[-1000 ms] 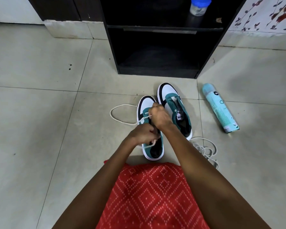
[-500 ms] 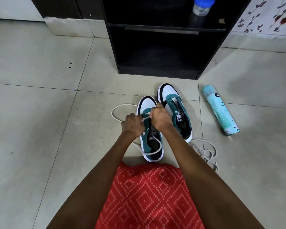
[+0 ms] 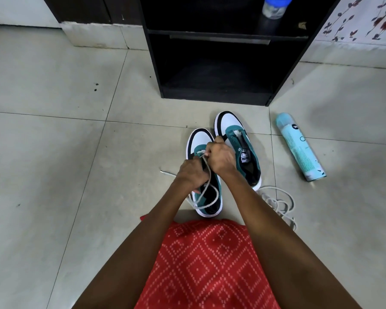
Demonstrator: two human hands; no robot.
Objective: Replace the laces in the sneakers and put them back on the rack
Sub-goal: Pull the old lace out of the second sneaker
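Left sneaker on floor just in front of rack, right sneaker touching beside it, unlaced. Left hand and right hand meet over its front eyelets, fingers of both curled, pinching the white lace. Lace judged light, limp, likely to slip: hold close to its stiff tip and keep it taut.

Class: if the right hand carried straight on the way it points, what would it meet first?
Probably the white toe of the nearer sneaker, just ahead of the right hand; height above it is unclear.
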